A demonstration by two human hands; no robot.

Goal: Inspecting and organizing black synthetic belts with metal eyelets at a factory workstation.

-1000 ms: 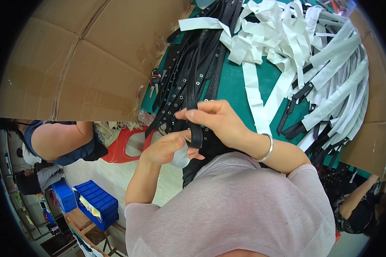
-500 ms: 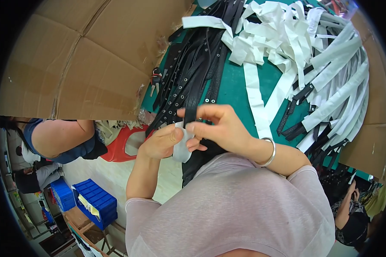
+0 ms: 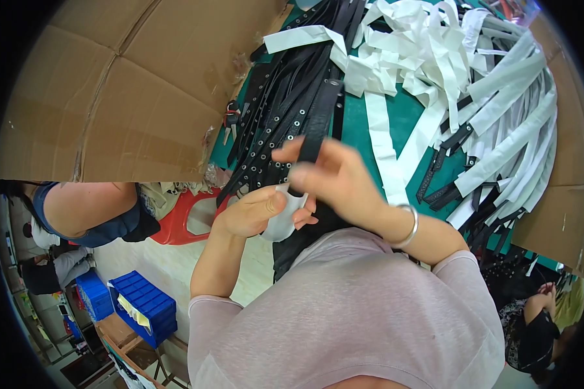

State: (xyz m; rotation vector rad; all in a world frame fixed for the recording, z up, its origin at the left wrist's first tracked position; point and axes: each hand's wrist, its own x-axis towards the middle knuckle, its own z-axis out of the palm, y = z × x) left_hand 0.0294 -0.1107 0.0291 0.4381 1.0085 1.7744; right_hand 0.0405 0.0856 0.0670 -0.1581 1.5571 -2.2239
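A white strip or sleeve (image 3: 280,223) is pinched in my left hand (image 3: 250,212), its thumb lying on top and its fingers curled behind. My right hand (image 3: 337,181), partly smeared by motion, grips a black belt (image 3: 316,120) between thumb and fingers. The belt's lower end meets the top of the white piece; whether it is inside cannot be made out. Beyond my hands, a pile of black belts with metal eyelets (image 3: 292,97) lies on the green table (image 3: 363,129).
Loose white strips (image 3: 415,52) lie tangled at the far middle. White-covered belts (image 3: 509,136) are heaped at right. Cardboard (image 3: 156,110) stands on the left, with keys (image 3: 231,120) beside it. A red stool (image 3: 182,220) and blue crates (image 3: 143,305) are lower left. Other people sit at both sides.
My right hand has moved up and slightly right with the black belt, whose eyelet end now shows above it. My left hand and the white piece have shifted slightly right.
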